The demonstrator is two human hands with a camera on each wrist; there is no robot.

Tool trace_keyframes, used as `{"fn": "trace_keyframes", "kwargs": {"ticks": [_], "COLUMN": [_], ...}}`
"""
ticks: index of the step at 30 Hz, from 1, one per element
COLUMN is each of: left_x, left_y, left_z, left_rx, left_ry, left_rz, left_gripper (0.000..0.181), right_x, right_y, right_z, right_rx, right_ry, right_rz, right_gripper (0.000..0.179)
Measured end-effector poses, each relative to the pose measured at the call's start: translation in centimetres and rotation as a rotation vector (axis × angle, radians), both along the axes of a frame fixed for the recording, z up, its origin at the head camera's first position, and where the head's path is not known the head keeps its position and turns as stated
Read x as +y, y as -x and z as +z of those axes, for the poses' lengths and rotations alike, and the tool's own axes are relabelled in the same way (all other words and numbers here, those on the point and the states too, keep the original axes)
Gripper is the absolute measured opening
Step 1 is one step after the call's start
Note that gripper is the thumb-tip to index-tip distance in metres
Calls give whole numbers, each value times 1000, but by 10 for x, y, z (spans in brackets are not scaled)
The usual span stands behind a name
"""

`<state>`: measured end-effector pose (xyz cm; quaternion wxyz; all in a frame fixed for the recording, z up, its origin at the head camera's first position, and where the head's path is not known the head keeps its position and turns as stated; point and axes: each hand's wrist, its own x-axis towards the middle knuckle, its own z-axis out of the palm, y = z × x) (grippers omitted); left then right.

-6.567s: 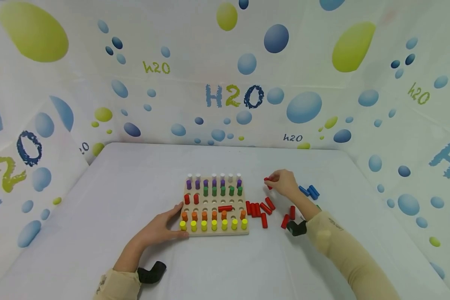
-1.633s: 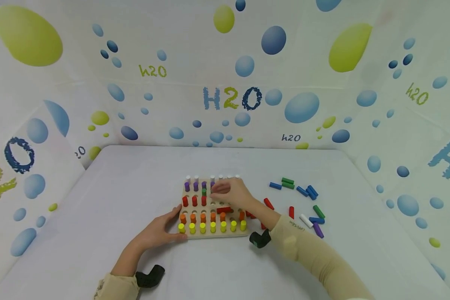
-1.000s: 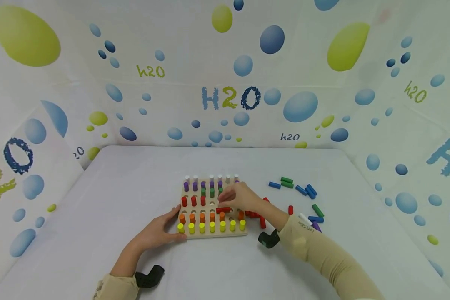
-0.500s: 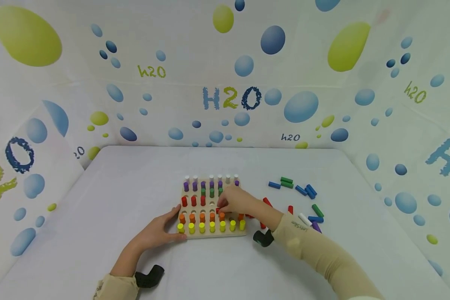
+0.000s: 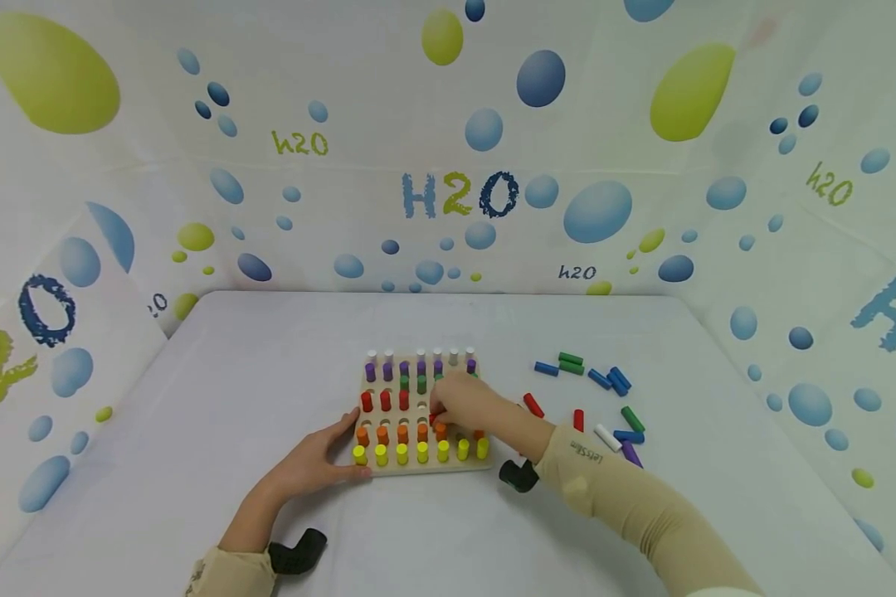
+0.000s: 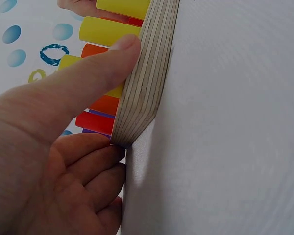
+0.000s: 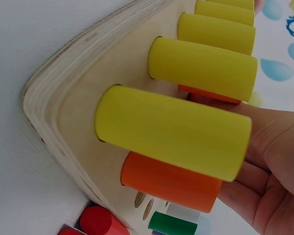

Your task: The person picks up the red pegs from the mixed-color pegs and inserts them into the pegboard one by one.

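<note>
Compared with the earliest frame, our right hand point(image 5: 466, 402) has come from the cloth beyond the board's right side to the middle of the board point(image 5: 418, 469), and the red row has gone from two standing pegs to three point(image 5: 385, 401). A second ago we saw the lying red peg point(image 5: 432, 420) almost whole; now our right fingertips are down at it and only its end shows. It lies on the board, just right of centre, near the orange row. Whether we pinch it, we cannot tell. Our left hand point(image 5: 314, 456) still grips the board's near left corner, thumb along the near edge, fingers curled at the left side.

On the board we count seven yellows point(image 5: 422, 453), six oranges point(image 5: 402, 434), six purples point(image 5: 421, 367) and six whites point(image 5: 437, 355); our hand partly hides the greens point(image 5: 421, 385). Loose to the right we count five blue pegs point(image 5: 599, 379), three green pegs point(image 5: 632, 419), one white peg point(image 5: 607, 438) and one purple peg point(image 5: 631, 453). Two loose reds point(image 5: 533, 405) show plainly there.
</note>
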<state>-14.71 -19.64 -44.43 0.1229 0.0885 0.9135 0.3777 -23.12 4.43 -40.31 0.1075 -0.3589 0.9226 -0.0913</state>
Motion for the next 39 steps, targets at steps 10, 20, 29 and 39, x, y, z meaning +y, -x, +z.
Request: {"fn": "trace_keyframes", "kwargs": {"ticks": [10, 20, 29, 39], "left_x": [0, 1, 2, 2], "left_y": [2, 1, 4, 5], "left_z": [-4, -1, 0, -1], "left_rx": [-9, -10, -4, 2], "left_ry": [-17, -19, -24, -19], "left_rz": [8, 11, 7, 4], "left_gripper": [98, 98, 99, 98], "right_x": [15, 34, 37, 21], "right_y": [12, 22, 28, 27], "right_z": [-4, -9, -15, -20], "right_rx": [-109, -191, -323, -368], "right_ry": [186, 540, 794, 821], "right_rz": [36, -72, -164, -207], "right_gripper": [11, 15, 15, 18]}}
